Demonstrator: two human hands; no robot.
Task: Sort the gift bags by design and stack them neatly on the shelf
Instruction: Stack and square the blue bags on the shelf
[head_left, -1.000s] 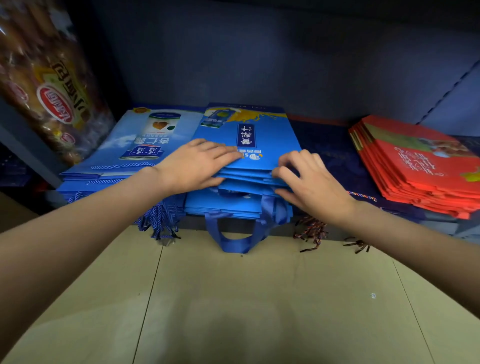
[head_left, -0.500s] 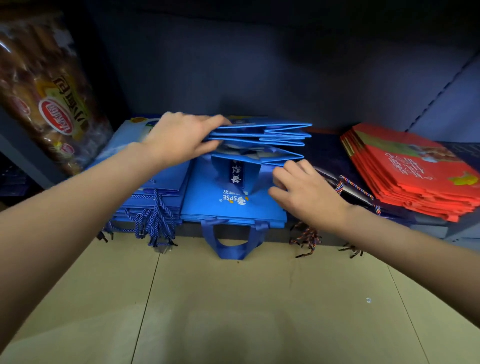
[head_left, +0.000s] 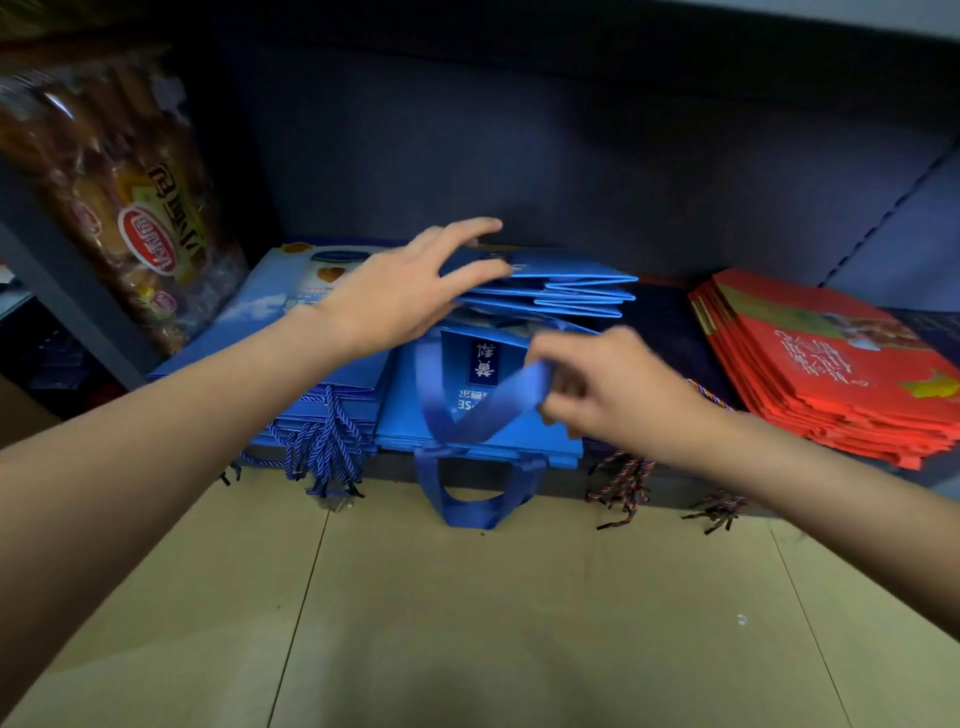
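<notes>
A dark blue-grey shelf with a dark back wall carries the goods; a tan tiled floor lies below its front edge. The bright blue bag stack at the shelf's middle serves as the landmark.

Left hand: the forearm enters from the lower left and reaches up over the stack. The fingers are spread and nearly straight, the palm faces down, and the fingertips rest on the raised blue bags, several folded bags held lifted off the back of the stack with their edges fanned to the right. No curl around them is visible.

Right hand: the forearm enters from the lower right. Thumb and fingers are curled and pinch a blue ribbon handle, which loops across the top face of the stack. The hand is blurred; the exact finger placement cannot be told.

A second ribbon handle hangs over the shelf edge below the stack.

Left of the stack, touching it, lies a pale blue bag stack with blue cord handles drooping over the edge. Further left stands a clear snack package. Right of the stack, well apart, sits a red bag stack. Between the two lie dark bags with multicoloured cords dangling.
</notes>
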